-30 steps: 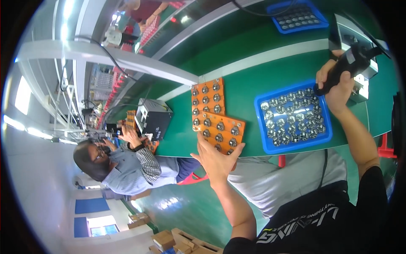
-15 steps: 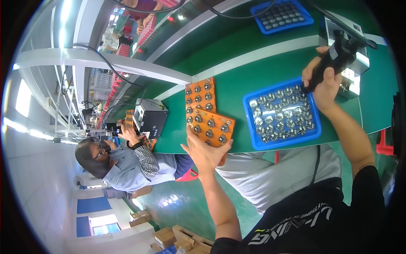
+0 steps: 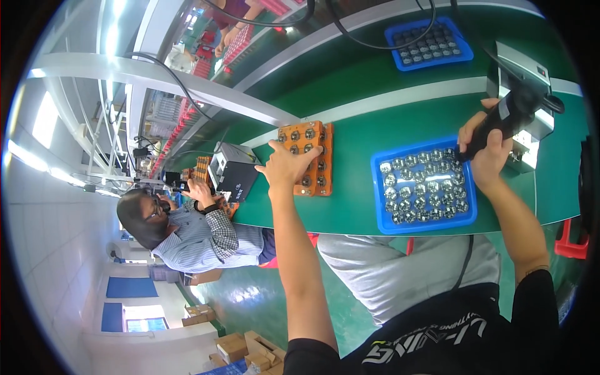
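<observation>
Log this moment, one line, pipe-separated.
left hand: spread over orange plate | right hand: gripping black handheld tool | blue tray: round metal parts inside

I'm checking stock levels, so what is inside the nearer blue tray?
The nearer blue tray holds shiny, round metallic parts set close together. The black tool in the right hand hides a bit of its right edge; its bottom beneath the parts is covered.

Tabletop (image 3: 353, 165) lane free between orange boards (image 3: 329, 157) and blue tray (image 3: 379, 194) (near edge through to far). Blockers: pale rail (image 3: 400, 101) along far edge, black tool (image 3: 500, 122) at tray's far right corner, dark box (image 3: 239, 175) toward left end.
</observation>
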Demonstrator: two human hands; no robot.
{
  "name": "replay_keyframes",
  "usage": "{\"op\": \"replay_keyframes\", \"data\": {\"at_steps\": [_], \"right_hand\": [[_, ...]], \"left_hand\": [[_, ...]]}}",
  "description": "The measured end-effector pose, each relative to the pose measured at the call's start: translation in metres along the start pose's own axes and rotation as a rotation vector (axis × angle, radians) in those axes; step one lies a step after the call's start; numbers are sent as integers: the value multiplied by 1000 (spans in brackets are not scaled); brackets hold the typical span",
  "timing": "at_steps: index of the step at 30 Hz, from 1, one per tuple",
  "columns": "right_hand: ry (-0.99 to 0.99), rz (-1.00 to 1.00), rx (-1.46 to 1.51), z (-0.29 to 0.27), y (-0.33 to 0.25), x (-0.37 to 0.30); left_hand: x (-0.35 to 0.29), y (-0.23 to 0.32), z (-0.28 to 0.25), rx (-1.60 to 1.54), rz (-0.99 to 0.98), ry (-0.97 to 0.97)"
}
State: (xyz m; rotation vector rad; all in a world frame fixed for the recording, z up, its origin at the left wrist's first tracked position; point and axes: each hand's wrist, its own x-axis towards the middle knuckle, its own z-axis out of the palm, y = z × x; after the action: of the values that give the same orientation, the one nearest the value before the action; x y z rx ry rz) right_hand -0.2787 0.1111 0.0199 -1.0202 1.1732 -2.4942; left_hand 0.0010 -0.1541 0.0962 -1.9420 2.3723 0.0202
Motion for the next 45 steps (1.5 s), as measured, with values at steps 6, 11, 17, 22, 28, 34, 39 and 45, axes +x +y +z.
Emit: {"op": "replay_keyframes", "data": {"at_steps": [6, 11, 17, 22, 28, 34, 39, 45], "right_hand": [[-3, 17, -19, -1, -2, 2], [10, 34, 3, 2, -1, 2], [12, 41, -30, -2, 0, 1], [-1, 38, 1, -1, 1, 2], [4, 50, -16, -2, 0, 2], [5, 66, -7, 3, -1, 3], [2, 57, -14, 3, -2, 3], [14, 64, -26, 0, -2, 2]], "left_hand": [[49, -35, -4, -520, 1, -144], [87, -51, -17, -792, -108, -312], [83, -25, 14, -791, -69, -321], [75, -30, 17, -658, -13, -150], [48, -10, -6, -615, -84, -236], [54, -15, 5, -590, -94, -213], [68, -24, 18, -661, -54, -229], [84, -32, 22, -724, -180, -301]]}}
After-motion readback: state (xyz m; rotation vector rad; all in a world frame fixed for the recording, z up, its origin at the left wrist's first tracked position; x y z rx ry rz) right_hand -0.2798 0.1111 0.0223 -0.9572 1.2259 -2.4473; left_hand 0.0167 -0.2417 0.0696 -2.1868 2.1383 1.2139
